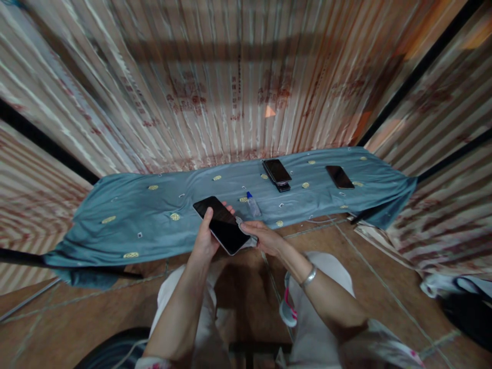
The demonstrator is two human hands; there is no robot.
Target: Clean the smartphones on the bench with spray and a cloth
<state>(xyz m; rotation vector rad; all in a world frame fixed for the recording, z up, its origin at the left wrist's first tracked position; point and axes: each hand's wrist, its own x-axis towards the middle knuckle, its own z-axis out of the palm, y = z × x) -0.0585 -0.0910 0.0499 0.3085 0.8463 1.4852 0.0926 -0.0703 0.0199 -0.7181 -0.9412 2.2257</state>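
A black smartphone (225, 224) is held over the front edge of the cloth, its dark screen facing up. My left hand (207, 236) is closed around its left side, thumb on the glass and fingertips showing past the far edge. My right hand (263, 236) pinches a small grey cloth (250, 241) against the phone's right end. Just beyond, a small clear bottle (253, 206) with a blue pointed cap lies on its side on the cloth.
A blue-green patterned cloth (154, 220) covers the long narrow surface. Stacked phones (277, 171) lie near its middle, and another phone (340, 177) lies to the right. Striped curtains (215, 102) hang behind and beside it. Black poles (407, 82) stand at the corners.
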